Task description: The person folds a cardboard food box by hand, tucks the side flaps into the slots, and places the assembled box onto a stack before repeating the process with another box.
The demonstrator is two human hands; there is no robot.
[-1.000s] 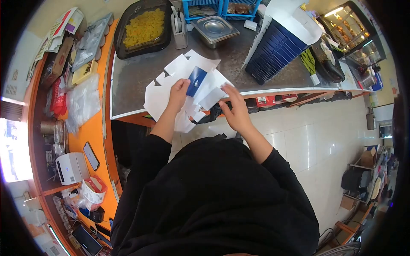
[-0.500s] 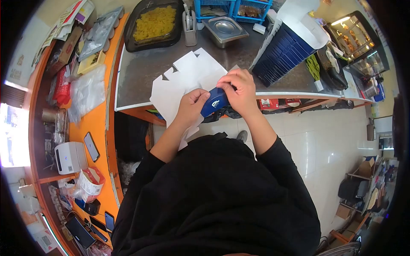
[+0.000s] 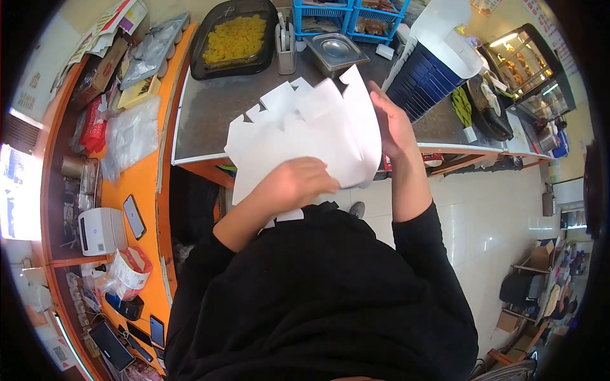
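Both my hands hold a flat white cardboard box blank (image 3: pixel 324 136) raised above the edge of the steel counter (image 3: pixel 210 114). My left hand (image 3: pixel 295 184) grips its lower edge with fingers curled. My right hand (image 3: pixel 393 124) presses against its right side from behind. The blank shows its white face toward me, with notched flaps at the top. More white blanks (image 3: pixel 251 143) lie beneath it over the counter edge.
A stack of dark blue folded boxes (image 3: pixel 422 76) stands at the right on the counter. A black tray of yellow food (image 3: pixel 232 38), a steel pan (image 3: pixel 335 49) and blue baskets (image 3: pixel 343 13) sit at the back. An orange shelf (image 3: pixel 136 184) at left carries bags, phones and a small printer.
The blank, earlier folded small with its blue side showing between my hands, is now spread wide and lifted, white side toward me. My right hand moved up and right.
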